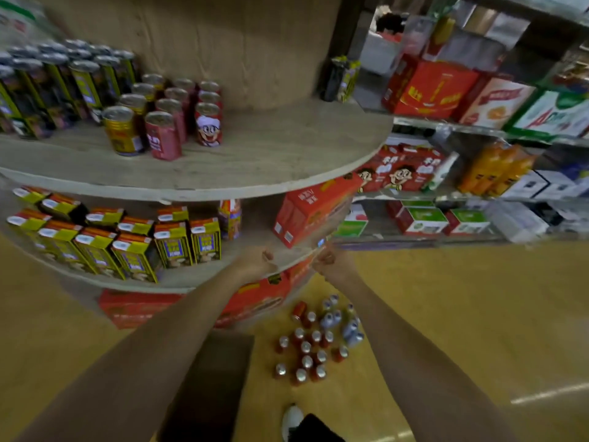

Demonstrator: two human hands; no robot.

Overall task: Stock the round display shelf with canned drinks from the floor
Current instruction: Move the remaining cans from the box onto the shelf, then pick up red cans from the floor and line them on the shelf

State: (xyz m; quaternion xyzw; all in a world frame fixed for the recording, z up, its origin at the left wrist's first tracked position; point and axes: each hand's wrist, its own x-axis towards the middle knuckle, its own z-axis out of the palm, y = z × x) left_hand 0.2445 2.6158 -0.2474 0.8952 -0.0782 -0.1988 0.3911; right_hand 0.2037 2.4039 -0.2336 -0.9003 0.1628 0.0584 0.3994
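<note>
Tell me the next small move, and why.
Probably reach down for red cans on the floor: both the left hand and the right hand look curled and empty, and the top shelf has bare space right of its red cans.

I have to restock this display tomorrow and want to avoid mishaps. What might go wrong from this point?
1. The red cans stand loose on the floor close to the person's shoe; a step could knock them over.
2. One red can already lies tipped and might roll away.
3. The front pink can on the top shelf looks tilted; adding cans beside it could topple it.
</note>
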